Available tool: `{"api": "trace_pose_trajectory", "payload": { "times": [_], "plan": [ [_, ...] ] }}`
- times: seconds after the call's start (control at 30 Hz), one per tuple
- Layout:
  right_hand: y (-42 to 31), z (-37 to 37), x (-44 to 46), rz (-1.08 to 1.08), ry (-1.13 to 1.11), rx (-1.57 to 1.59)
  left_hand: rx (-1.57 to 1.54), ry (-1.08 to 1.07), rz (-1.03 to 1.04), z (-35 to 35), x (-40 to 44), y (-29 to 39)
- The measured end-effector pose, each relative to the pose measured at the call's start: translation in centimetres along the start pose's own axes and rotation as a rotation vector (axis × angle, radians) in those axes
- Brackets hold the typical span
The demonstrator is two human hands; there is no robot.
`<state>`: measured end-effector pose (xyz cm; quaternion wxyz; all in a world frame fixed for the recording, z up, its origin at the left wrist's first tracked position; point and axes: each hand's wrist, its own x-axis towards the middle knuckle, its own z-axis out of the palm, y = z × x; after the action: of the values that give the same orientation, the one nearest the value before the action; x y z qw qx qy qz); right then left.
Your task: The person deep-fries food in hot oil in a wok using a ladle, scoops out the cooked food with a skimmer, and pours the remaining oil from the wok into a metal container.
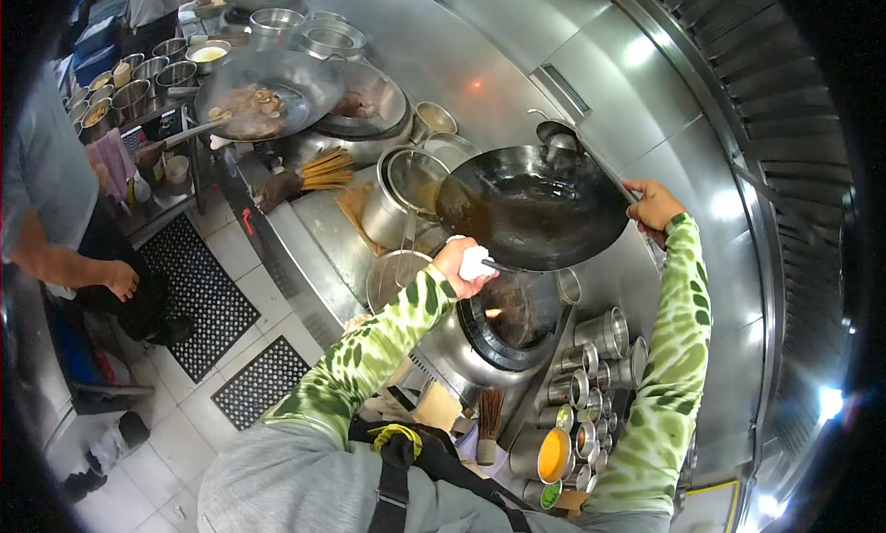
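Observation:
My left hand (457,267) is closed on the near-side handle of a dark wok (554,224), with a folded white cloth (475,263) in its grip. The wok is raised off the burner and tilted left, its lip over a round strainer (417,175) on a steel pot (386,217). Brownish liquid shows near that lip. My right hand (653,208) is wrapped round the long handle of a ladle (557,136), whose bowl is at the wok's far rim. Below the wok, a small flame shows in the burner (517,316).
Seasoning tins (577,390) and an orange-filled container (554,455) stand at lower right. A bamboo brush (323,171) lies left of the pot. A second wok (268,95) with food is at upper left, near another person (55,182). Rubber mats (198,298) cover the floor.

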<state>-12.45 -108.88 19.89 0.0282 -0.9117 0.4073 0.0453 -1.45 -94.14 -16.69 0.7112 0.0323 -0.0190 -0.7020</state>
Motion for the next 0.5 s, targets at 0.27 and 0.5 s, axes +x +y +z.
{"api": "trace_pose_trajectory", "payload": {
  "times": [0.27, 0.5],
  "plan": [
    [-6.1, -2.5, -0.7, -0.128, 0.049, -0.152, -0.17, -0.061, -0.03, -1.2, 1.5, 0.2],
    [-7.2, -3.7, -1.9, -0.194, 0.109, -0.27, -0.209, -0.152, 0.018, -2.3, 3.2, -0.5]
  ]
}}
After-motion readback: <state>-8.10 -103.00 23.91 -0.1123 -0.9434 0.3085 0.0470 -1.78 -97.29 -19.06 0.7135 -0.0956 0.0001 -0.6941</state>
